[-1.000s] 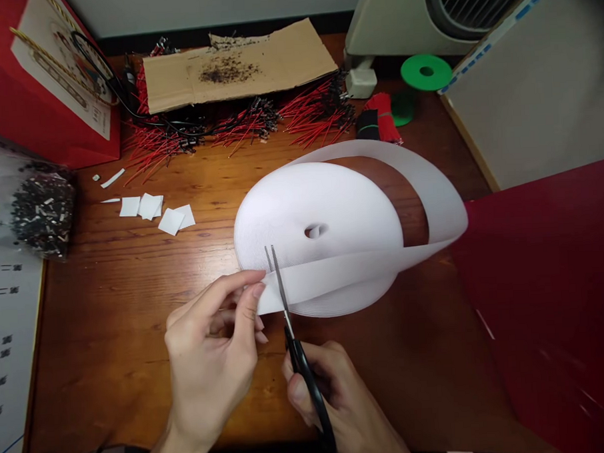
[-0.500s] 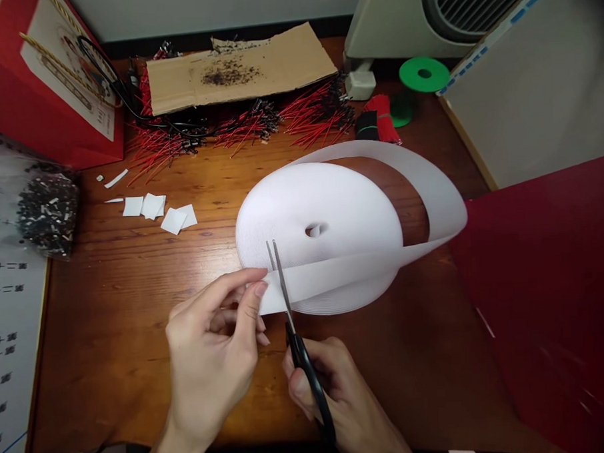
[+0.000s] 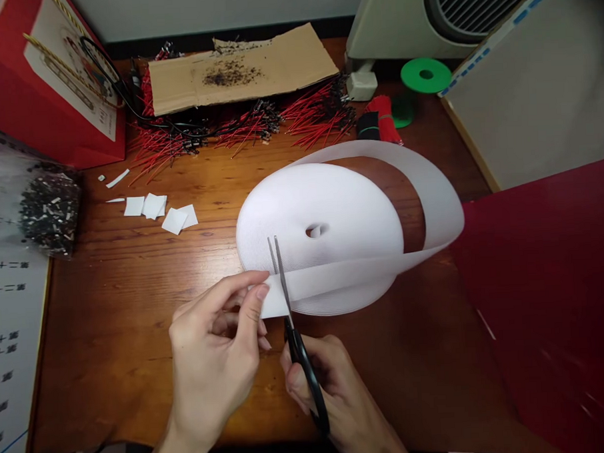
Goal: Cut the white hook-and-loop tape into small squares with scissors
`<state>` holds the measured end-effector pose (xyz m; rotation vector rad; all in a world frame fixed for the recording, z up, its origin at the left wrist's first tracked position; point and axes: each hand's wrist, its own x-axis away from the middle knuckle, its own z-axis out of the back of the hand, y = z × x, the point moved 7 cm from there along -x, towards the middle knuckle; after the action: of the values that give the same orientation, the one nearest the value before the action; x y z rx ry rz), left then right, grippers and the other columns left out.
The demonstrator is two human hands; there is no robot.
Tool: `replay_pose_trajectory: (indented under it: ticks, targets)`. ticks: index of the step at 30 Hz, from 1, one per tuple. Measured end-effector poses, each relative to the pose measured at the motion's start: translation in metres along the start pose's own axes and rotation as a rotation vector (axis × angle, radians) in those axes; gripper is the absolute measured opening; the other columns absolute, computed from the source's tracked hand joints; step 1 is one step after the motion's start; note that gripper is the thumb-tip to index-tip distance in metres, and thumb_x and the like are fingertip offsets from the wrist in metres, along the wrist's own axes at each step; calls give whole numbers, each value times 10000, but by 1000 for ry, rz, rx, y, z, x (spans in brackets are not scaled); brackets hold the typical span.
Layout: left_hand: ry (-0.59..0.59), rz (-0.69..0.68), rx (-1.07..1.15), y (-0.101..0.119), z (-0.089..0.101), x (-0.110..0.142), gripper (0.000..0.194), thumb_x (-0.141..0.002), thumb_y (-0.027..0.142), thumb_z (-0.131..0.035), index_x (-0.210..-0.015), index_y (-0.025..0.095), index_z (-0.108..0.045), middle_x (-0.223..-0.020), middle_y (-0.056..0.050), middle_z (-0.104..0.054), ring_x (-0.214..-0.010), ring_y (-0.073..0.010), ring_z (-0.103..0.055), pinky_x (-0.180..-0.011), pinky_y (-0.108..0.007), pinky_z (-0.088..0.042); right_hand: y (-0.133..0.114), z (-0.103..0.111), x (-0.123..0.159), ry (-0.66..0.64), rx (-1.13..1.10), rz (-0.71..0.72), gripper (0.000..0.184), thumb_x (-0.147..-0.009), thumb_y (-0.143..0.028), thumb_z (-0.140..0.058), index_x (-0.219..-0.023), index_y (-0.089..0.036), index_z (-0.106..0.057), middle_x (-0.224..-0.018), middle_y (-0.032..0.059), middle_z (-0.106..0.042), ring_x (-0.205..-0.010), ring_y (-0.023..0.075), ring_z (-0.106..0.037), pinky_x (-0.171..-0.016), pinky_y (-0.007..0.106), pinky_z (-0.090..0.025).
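A wide roll of white hook-and-loop tape (image 3: 316, 212) lies on the wooden desk (image 3: 101, 342), with a long loop of its strip (image 3: 334, 282) drawn out towards me. My left hand (image 3: 212, 344) pinches the strip's free end between thumb and fingers. My right hand (image 3: 333, 385) grips black-handled scissors (image 3: 300, 350) from below. Their open steel blades straddle the strip, one above it and one behind it, close to my left fingers. The lower blade is partly hidden by the strip.
Small white tape squares (image 3: 153, 206) lie left of the roll. Behind it are red wires with connectors (image 3: 247, 125) and a cardboard sheet (image 3: 235, 72). A bag of small metal parts (image 3: 51, 211) sits at left, a red sheet (image 3: 545, 296) at right, a green spool (image 3: 425, 75) beyond.
The scissors have moved slightly upward and further across the strip. My left hand has shifted a little right with the strip's end. The view has moved only slightly.
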<state>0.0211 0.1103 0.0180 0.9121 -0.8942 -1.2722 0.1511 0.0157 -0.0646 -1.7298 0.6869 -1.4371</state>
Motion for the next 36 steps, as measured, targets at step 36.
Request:
replay_pose_trajectory:
  ticks: [36]
  targets:
    - [-28,38,21,-2,3,1,127,-903,164,-755,-933,261,-831,-570,89,-697,-406,-45,-633,-453,-81,-518,-23,1,-7,-46,-48,79,840,-710,-1047,-464,-715,-223,-625,-700,16,-539,-694,202,-451,-624,305,-416]
